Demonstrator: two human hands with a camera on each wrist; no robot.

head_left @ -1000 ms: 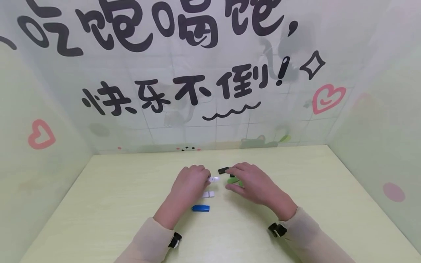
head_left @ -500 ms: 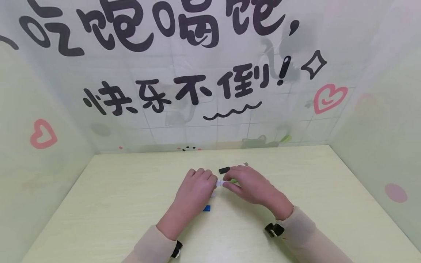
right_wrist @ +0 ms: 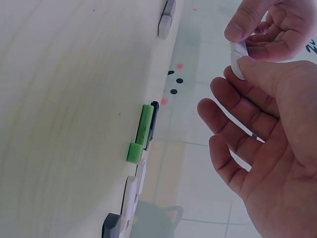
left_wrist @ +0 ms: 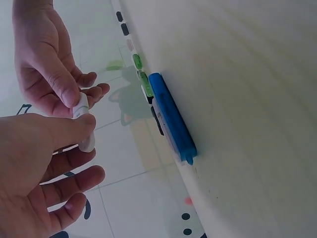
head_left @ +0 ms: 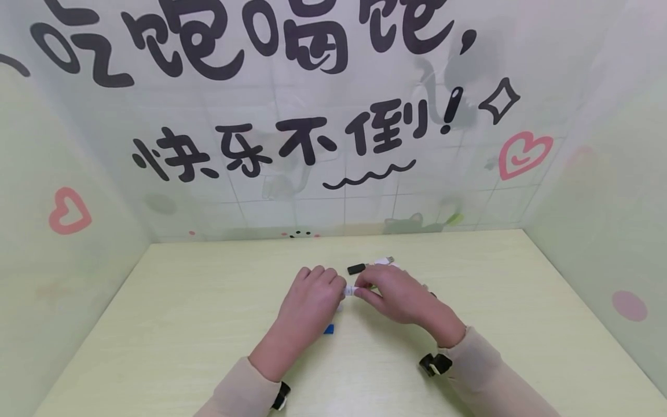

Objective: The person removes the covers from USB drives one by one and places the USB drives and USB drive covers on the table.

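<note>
A small white USB stick (head_left: 350, 291) is pinched at both ends, held up over the table. Thumb and index finger of my left hand (head_left: 310, 307) grip its left end. My right hand (head_left: 398, 294) pinches the other end between thumb and fingers. In the left wrist view, the white stick (left_wrist: 84, 141) shows between the two thumbs, with the left hand's other fingers loosely bent. From the right wrist, its pale end (right_wrist: 237, 67) shows under the right thumb. Below my left hand lies a blue USB stick (head_left: 328, 329), partly covered.
Behind my right hand lie a black stick (head_left: 356, 269) and a white USB stick with a bare metal plug (head_left: 389, 260). A green stick (right_wrist: 144, 126) lies near them in the right wrist view. A printed wall sheet rises behind the table (head_left: 208, 278).
My left hand has moved slightly right with the white USB stick. My right hand has left the green stick's side and now pinches the white stick's other end. The metal-plugged stick has come into view.
</note>
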